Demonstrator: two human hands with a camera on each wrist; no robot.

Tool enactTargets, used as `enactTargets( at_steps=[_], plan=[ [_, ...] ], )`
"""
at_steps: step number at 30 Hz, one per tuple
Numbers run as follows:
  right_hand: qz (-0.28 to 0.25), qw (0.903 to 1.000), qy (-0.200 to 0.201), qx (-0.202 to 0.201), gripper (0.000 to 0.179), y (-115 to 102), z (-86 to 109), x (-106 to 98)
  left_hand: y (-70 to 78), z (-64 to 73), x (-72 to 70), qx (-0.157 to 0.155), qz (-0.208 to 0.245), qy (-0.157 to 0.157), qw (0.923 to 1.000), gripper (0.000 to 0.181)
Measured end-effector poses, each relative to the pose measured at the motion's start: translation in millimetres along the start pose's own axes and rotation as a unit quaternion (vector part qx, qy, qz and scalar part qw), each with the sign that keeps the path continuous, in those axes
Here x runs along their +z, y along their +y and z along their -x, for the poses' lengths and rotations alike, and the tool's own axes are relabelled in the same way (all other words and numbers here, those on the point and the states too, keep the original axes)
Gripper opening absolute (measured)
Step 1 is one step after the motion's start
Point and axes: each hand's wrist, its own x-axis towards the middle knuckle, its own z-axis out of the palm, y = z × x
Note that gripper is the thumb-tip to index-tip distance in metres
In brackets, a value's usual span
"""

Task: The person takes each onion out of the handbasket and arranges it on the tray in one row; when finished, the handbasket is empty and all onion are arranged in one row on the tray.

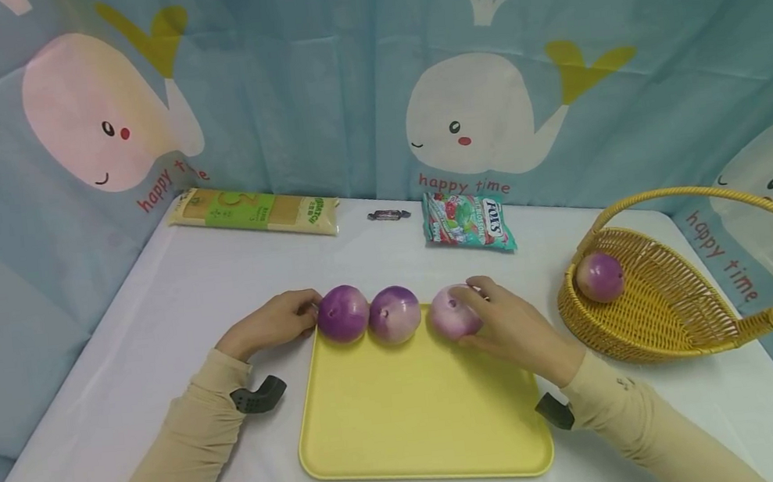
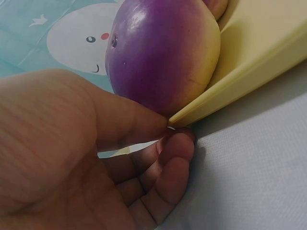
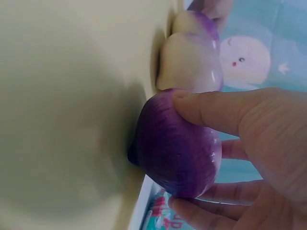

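Note:
My left hand (image 1: 285,318) pinches the far left corner of a yellow tray (image 1: 419,418), thumb at the rim and fingers curled beneath it in the left wrist view. Right beside the thumb sits a purple turnip (image 2: 163,52), at the tray's far edge. A second turnip, purple and white (image 1: 394,315), rests against it on the right. My right hand (image 1: 512,326) grips a third turnip (image 3: 177,143) around its sides, at the same far edge. In the right wrist view this turnip is streaked deep purple, with a small pointed tip toward the tray.
A yellow wicker basket (image 1: 653,350) with a tall handle stands at the right, holding one turnip (image 1: 600,278). Along the back lie a long noodle-like packet (image 1: 252,210), a small wrapped candy (image 1: 388,215) and a green FOX'S candy bag (image 1: 468,222). A whale-printed curtain (image 1: 313,84) hangs behind.

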Motion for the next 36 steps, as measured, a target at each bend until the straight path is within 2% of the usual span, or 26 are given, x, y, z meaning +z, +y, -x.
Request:
enactTargets(
  at_steps=[36],
  plan=[
    [-0.013, 0.9997, 0.006, -0.02, 0.071, -8.1, -8.0, 5.4, 0.2, 0.2, -0.3, -0.001, -0.002, -0.001, 1.0, 0.026]
  ],
)
